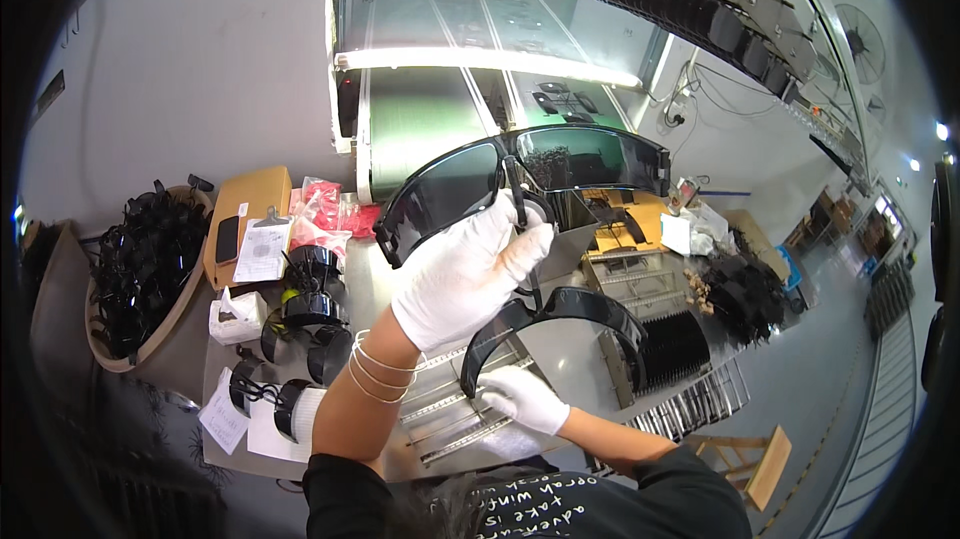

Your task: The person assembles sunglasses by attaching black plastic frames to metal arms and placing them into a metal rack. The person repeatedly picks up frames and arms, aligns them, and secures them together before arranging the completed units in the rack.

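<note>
My left hand [470, 274], in a white glove, is raised in the middle of the view and pinches a pair of dark wraparound glasses [440, 194] near the nose bridge. Their two wide tinted lenses are spread in front of the lit booth. Lower down, a second black wraparound frame [590, 307] curves like an arch, its middle stem just under my left hand. My right hand [525, 399], also gloved in white, has its fingertips closed at the left end of this second frame. Metal racks lie beneath both hands.
A tub [95, 324] heaped with black eyewear stands at the left. Near it are a clipboard [262, 251], a tissue pack [238, 317] and several dark lenses. A tube light [490, 59] spans green conveyor belts ahead. At the right stand a rack of black pieces [672, 347] and a wooden stool [768, 467].
</note>
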Demonstrator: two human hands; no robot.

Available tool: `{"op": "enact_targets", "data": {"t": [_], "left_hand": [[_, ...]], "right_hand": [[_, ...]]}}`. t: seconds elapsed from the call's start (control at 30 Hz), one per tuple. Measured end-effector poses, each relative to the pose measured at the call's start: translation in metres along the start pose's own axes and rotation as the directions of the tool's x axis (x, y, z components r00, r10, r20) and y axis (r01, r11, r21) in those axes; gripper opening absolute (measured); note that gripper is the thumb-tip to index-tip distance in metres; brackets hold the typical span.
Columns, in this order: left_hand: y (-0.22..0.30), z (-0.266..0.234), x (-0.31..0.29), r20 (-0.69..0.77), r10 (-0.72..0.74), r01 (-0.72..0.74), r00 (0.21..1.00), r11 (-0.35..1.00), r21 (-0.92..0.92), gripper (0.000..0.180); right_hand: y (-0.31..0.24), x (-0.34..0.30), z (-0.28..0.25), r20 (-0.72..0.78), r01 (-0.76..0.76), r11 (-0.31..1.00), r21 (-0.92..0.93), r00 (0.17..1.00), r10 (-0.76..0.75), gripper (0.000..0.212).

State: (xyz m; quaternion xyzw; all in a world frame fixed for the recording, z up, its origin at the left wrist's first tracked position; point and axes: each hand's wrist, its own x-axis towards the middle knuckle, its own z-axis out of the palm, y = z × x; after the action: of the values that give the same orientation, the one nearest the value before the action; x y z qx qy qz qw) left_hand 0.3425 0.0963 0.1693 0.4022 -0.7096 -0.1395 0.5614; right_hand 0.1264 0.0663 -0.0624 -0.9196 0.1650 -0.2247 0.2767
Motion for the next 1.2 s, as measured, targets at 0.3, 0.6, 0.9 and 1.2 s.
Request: {"op": "enact_targets", "data": {"t": [0.3,0.6,0.9,1.2], "left_hand": [[0.008,-0.05,0.033,-0.76,0.148,-0.509,0.633,0.819,-0.265,0.024],[-0.036,-0.027,-0.044,-0.729,0.131,-0.196,0.672,0.981,-0.004,0.02],[-0.029,-0.06,-0.311,-0.548,-0.804,0.575,0.232,0.567,-0.589,0.03],[-0.013,-0.017,-0.414,-0.752,-0.659,0.837,0.028,0.427,-0.343,0.047]], "right_hand": [[0.026,-0.048,0.07,0.392,-0.1,0.989,-0.106,0.91,0.134,0.028],[-0.082,0.136,-0.072,-0.302,0.2,0.491,0.848,0.943,0.137,0.043],[-0.02,0.095,0.021,0.223,-0.472,0.862,0.182,0.874,0.432,0.048],[0.011,0.131,0.132,0.381,-0.328,0.898,-0.293,0.822,0.424,0.039]]}}
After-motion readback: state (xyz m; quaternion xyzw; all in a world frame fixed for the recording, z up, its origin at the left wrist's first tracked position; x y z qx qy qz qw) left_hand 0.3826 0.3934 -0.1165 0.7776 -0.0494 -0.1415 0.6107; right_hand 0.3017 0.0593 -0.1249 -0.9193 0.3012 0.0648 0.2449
